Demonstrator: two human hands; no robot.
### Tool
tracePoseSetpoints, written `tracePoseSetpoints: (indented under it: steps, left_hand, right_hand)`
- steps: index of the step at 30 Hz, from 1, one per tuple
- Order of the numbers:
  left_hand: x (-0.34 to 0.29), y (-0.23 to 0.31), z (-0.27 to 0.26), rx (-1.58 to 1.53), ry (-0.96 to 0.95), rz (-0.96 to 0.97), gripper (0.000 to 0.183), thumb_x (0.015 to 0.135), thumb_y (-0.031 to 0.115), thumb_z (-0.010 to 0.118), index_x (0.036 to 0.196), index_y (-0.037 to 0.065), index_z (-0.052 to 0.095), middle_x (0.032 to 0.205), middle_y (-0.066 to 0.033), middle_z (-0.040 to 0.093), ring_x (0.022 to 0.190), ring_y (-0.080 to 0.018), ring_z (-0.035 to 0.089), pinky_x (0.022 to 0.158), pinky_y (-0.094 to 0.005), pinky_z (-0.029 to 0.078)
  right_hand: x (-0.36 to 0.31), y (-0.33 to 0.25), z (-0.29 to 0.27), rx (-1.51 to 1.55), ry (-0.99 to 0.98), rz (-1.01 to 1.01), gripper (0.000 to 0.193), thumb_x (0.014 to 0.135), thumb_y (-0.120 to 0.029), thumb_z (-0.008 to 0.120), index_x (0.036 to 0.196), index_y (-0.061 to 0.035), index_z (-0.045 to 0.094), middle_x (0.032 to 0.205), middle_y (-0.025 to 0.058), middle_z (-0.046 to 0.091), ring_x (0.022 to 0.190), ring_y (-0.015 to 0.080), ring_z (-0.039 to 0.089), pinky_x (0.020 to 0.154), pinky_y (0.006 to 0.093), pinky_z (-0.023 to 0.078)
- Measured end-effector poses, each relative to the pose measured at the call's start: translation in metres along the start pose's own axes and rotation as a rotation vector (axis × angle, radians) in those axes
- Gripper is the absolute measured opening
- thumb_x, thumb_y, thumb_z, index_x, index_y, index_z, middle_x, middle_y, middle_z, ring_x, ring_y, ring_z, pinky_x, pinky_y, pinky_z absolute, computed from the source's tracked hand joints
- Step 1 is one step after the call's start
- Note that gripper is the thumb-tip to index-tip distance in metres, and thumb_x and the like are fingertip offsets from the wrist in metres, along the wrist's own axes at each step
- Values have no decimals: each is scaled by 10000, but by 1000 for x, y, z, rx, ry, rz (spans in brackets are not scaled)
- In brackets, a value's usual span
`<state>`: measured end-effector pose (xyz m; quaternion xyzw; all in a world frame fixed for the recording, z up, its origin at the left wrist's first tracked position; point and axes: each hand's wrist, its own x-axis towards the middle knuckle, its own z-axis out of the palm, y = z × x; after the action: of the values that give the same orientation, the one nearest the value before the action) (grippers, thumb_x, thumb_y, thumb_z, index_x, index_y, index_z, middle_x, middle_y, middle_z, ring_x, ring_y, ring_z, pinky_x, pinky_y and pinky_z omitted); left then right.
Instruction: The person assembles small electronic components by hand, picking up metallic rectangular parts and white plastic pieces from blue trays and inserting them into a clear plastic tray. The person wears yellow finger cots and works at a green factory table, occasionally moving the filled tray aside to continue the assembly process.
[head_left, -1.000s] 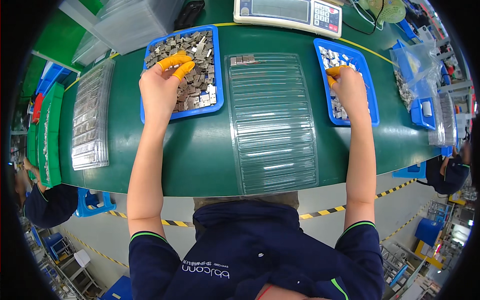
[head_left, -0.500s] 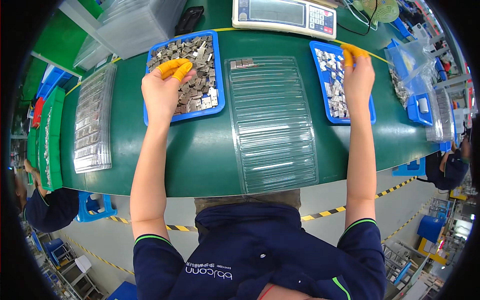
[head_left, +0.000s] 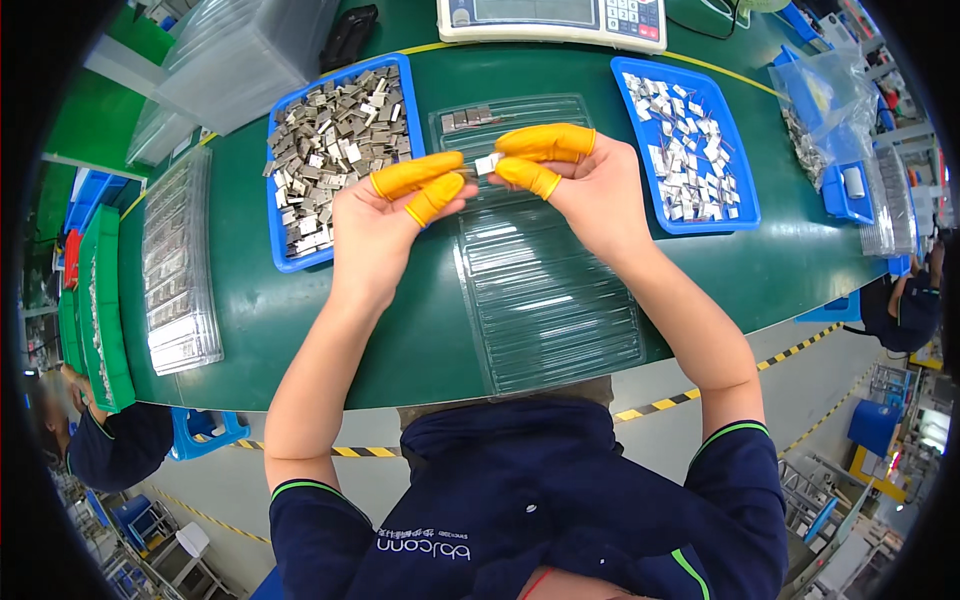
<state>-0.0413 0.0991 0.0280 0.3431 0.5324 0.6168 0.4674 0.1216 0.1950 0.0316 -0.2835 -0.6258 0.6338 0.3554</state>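
Note:
My right hand [head_left: 585,180], with yellow finger cots on thumb and fingers, pinches a small white connector [head_left: 487,164] over the clear ribbed tray [head_left: 550,300]. My left hand [head_left: 390,215], in the same kind of yellow cots, is closed in a pinch just left of it; what sits between its fingertips is mostly hidden. The two hands' fingertips almost meet. Several grey metal pieces [head_left: 467,119] lie in the tray's far left slot. To the left, a blue bin [head_left: 415,110] is heaped with grey metal shells [head_left: 335,140]; at right, another blue bin [head_left: 745,180] carries white connectors with thin wires [head_left: 690,150].
A digital scale [head_left: 550,22] stands at the far edge. Filled clear trays [head_left: 180,270] are stacked on the left beside a green bin [head_left: 105,310]. A plastic bag [head_left: 820,105] and a small blue box [head_left: 848,195] are at right. Other people sit at both sides.
Both hands have come inward from the two blue bins and met above the clear tray. A white connector now shows in my right fingertips.

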Motion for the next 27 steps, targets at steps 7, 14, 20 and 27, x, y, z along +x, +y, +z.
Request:
tracePoseSetpoints:
  steps: [7, 14, 20, 27]
  left_hand:
    - [-2, -7, 3, -44, -11, 72, 252, 811, 20, 650, 1036, -87, 605, 951, -165, 650, 830, -249, 666, 741, -289, 556]
    - [-2, -10, 3, 2, 9, 83, 213, 801, 0, 654, 994, -84, 627, 928, -164, 659, 811, -244, 668, 724, -294, 556]
    - [-2, -11, 4, 7, 26, 66, 214, 799, -2, 655, 995, -85, 627, 914, -164, 662, 789, -234, 670, 704, -287, 554]
    - [-3, -9, 5, 25, -26, 111, 214, 795, -8, 657, 992, -87, 627, 896, -162, 663, 749, -222, 667, 679, -280, 554]
  right_hand:
    - [-5, -2, -5, -29, 27, 37, 199, 761, -9, 691, 951, 40, 662, 892, 102, 679, 804, 143, 657, 752, 238, 523]
    - [-7, -1, -4, -75, 43, 41, 203, 746, -22, 712, 941, 19, 673, 884, 81, 683, 785, 112, 649, 747, 229, 524]
    - [-4, 0, -7, -51, 2, 92, 203, 739, -41, 723, 927, 17, 674, 874, 89, 683, 788, 119, 652, 748, 232, 523]
    - [-1, -11, -14, -25, -75, 204, 214, 752, -37, 706, 942, 50, 656, 871, 111, 675, 811, 157, 664, 750, 242, 524]
